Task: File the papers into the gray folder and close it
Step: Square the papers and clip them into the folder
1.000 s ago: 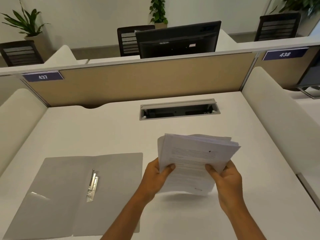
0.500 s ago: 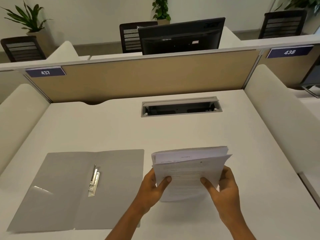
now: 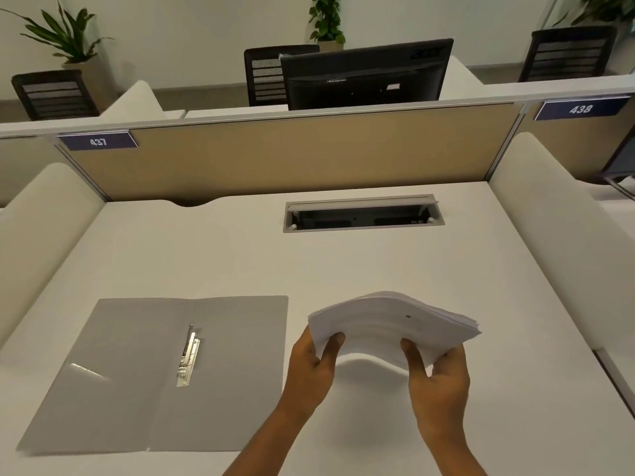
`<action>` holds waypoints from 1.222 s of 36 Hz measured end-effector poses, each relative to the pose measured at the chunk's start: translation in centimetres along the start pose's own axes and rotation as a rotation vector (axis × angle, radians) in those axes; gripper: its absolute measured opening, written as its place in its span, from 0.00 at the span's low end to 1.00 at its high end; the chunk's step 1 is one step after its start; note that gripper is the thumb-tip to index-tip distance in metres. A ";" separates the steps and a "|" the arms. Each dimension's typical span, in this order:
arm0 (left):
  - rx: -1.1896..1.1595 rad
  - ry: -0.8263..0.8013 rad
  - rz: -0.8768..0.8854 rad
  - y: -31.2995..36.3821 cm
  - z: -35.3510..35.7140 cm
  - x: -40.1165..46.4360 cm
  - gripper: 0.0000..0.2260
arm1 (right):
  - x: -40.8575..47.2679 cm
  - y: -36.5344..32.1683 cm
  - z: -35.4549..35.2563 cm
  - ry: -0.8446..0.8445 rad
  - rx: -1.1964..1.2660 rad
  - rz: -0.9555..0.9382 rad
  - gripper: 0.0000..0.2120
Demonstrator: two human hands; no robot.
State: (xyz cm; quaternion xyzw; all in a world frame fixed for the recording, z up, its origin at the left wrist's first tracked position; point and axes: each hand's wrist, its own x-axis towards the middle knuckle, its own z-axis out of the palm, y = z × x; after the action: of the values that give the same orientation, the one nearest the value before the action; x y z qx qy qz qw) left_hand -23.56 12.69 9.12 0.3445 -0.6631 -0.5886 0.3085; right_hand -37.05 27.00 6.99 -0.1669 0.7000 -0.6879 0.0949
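The gray folder [image 3: 113, 379] lies open and flat on the white desk at the near left, with a metal clip fastener [image 3: 188, 355] along its middle fold. To its right I hold a stack of white papers [image 3: 395, 321] just above the desk, nearly flat and sagging in the middle. My left hand [image 3: 314, 365] grips the stack's near left corner, thumb on top. My right hand [image 3: 438, 376] grips its near right edge. The papers are apart from the folder.
A cable tray opening [image 3: 362, 216] is set into the white desk [image 3: 206, 262] behind the papers. A tan partition [image 3: 292, 156] closes the far side, with white side panels [image 3: 563, 242] left and right. A monitor [image 3: 364, 75] stands beyond it.
The paper stack has tipped from upright down to almost flat and come lower toward the desk. Both hands stayed on its near edge. The folder has not moved.
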 end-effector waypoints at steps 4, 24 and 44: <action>-0.007 -0.001 -0.043 -0.9 -0.1 0.0 0.14 | -0.3 0.4 0.1 -0.018 -0.014 0.021 0.29; 0.013 -0.015 -0.172 -3.3 -0.5 -0.3 0.13 | -0.5 1.7 -0.4 -0.092 -0.035 0.152 0.30; -0.059 -0.113 -0.408 -2.8 -3.9 1.8 0.12 | 0.3 1.2 -0.1 -0.307 -0.146 0.415 0.13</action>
State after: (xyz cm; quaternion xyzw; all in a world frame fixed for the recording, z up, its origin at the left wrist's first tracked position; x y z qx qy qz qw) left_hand -21.09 8.82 6.82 0.4288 -0.5784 -0.6763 0.1552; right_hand -37.47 27.00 5.81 -0.1287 0.7443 -0.5682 0.3266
